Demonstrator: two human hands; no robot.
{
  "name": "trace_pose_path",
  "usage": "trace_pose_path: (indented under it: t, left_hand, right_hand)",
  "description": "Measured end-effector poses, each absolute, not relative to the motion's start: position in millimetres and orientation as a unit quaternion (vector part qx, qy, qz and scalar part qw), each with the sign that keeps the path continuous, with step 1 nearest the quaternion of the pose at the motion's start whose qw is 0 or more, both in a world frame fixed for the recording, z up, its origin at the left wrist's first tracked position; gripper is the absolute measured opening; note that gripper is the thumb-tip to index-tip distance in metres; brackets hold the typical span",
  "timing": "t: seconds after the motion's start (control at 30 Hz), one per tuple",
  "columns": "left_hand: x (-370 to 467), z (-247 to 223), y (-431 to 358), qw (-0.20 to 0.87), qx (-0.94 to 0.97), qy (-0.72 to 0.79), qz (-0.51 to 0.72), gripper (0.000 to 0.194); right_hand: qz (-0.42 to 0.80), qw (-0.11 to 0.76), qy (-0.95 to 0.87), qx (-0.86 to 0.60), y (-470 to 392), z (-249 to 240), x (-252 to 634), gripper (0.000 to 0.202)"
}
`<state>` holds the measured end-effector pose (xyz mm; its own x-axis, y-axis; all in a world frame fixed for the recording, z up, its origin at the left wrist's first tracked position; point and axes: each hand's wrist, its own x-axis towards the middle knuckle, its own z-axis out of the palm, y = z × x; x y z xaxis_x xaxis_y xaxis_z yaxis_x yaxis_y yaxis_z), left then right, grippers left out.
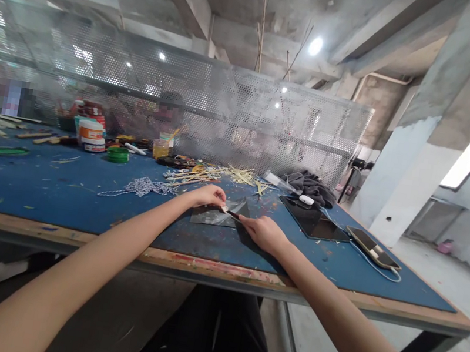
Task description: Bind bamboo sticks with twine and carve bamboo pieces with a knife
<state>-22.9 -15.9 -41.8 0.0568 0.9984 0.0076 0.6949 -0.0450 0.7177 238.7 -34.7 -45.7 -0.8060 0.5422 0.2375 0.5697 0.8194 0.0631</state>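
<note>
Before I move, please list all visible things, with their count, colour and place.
table: 1, blue, centre
sheet: 1, grey, table's middle
small piece: 1, pale, over sheet
slim tool: 1, dark, over sheet
cord: 1 tangle, blue-white, left of sheet
strips: many, pale, behind sheet, far left
flat disc: 1, green, left
tubs: several, mixed colours, back left
jar: 1, yellowish, right of tubs
tablet: 1, black, right
case: 1, white, by cloth
cloth: 1, dark grey, behind tablet
phone: 1, dark, right of tablet
cable: 1, white, beside phone
panel: 1, perforated grey, background
legs: 2, dark trousers, below table
left hand: 1, bare, holding piece
right hand: 1, bare, holding tool
</note>
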Motion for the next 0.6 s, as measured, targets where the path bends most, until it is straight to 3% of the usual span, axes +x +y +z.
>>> trace_pose_path:
  t: [0.4, 0.6]
  left_hand:
    - [-23.0, -37.8, -12.7, 0.257, 0.655, 0.658, 0.27, 0.022]
    - [-24.3, -38.5, -12.8, 0.247, 0.653, 0.664, 0.267, 0.021]
  right_hand:
    - [-0.099, 0.16, -0.909, -0.372, -12.5, -36.9, 248.7, 0.043]
    - [-0.131, 0.227, -0.779, -0.569, 39.1, -14.9, 322.2, 0.058]
